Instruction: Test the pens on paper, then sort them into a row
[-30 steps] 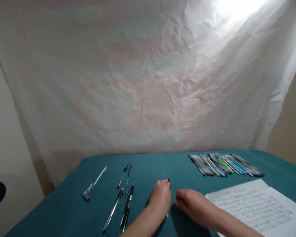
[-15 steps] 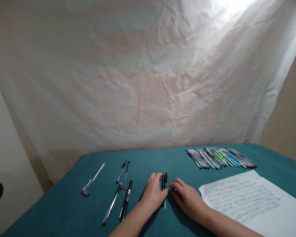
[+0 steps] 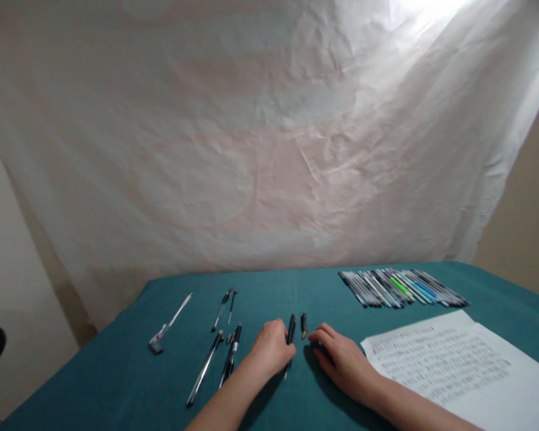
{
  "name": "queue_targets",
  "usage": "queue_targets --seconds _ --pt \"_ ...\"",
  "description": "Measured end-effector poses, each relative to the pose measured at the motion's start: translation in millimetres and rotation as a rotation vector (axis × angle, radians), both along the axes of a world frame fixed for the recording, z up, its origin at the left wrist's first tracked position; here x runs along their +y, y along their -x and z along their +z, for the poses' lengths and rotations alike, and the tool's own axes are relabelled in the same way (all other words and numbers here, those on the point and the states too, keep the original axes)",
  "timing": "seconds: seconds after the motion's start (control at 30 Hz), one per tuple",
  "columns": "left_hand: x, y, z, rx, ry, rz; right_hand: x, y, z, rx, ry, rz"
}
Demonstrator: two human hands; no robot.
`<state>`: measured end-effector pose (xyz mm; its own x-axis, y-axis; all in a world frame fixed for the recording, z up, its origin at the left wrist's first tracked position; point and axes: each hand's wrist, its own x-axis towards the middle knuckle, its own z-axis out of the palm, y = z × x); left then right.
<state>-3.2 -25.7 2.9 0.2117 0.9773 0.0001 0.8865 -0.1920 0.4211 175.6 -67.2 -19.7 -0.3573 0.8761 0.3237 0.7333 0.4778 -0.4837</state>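
Observation:
My left hand [image 3: 273,348] is closed around a dark pen [image 3: 291,328], whose upper end sticks out past the fingers; part of the pen is hidden by the hand. Just right of it a short black pen cap [image 3: 303,325] with a yellowish lower end lies on the cloth. My right hand [image 3: 341,362] rests on the table close to the cap, fingers loosely bent and thumb apart, holding nothing. Left of my left hand are a clear pen with a black cap [image 3: 205,368] and a black pen [image 3: 230,358], partly behind my forearm.
Farther back lie two thin pens [image 3: 221,311] and a white pen with a clear part [image 3: 173,320]. A neat row of pens [image 3: 399,287] is at the back right, and handwritten paper sheets [image 3: 444,359] are at the right. A green cloth [image 3: 130,377] covers the table.
My left hand has moved left with the dark pen, widening the gap to the cap, which stays in place. My right hand has barely moved.

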Motion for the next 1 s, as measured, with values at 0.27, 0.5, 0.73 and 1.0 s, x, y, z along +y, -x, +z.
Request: queue_targets --seconds 0.27,0.5,0.73,1.0 --pt "3 2 4.0 -0.068 0.069 0.086 1 1 -3.1 0.011 -0.006 -0.003" --pt "16 7 -3.5 -0.304 0.188 0.064 1 0 -3.7 0.096 0.009 0.006" --pt "10 -9 8.4 -0.630 0.300 -0.086 10 -2 -0.7 0.505 0.172 -0.045" --pt "-3 -22 0.7 -1.015 0.405 -0.320 10 1 6.9 0.817 0.305 0.044"
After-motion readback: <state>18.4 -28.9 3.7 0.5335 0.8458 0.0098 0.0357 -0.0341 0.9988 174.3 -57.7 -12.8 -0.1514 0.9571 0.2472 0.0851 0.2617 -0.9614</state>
